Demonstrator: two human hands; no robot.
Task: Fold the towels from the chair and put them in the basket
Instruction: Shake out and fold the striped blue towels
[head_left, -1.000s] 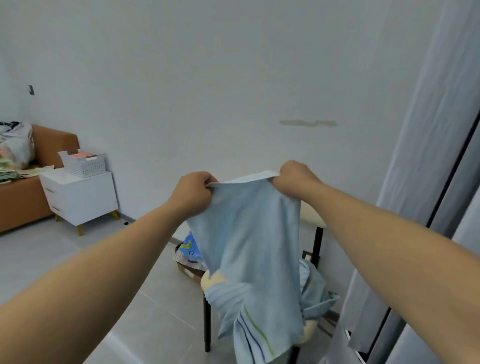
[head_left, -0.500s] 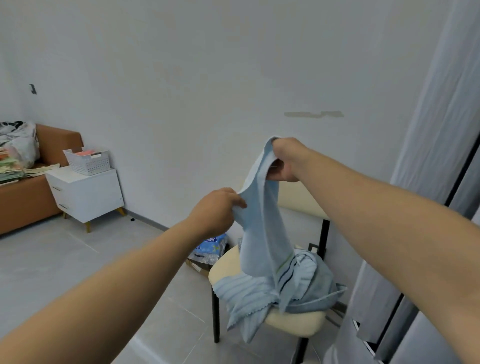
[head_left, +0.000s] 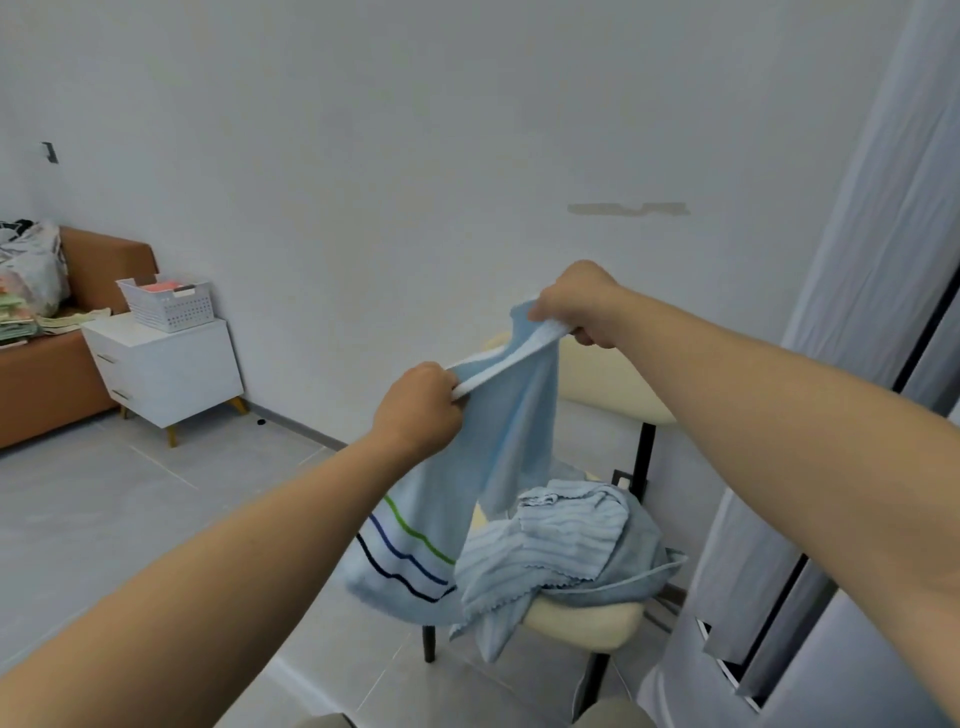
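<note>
The basket (head_left: 169, 306) sits on a nightstand (head_left: 166, 374) at far left. My left hand (head_left: 421, 410), arm outstretched, fists the towel's (head_left: 498, 441) top edge. My right hand (head_left: 582, 304), held higher, pinches that same edge. The towel hangs over the chair's (head_left: 587, 621) left edge.

- I read the towel (head_left: 498, 431) as soft, matt cloth with a smoother white hem.
- The pile of towels (head_left: 566, 545) looks like ribbed, rougher cloth.
- The chair seat (head_left: 582, 621) is smooth, matt padding.
- The basket (head_left: 169, 306) is white perforated plastic.
- The floor (head_left: 104, 519) is smooth tile with a faint sheen.
</note>
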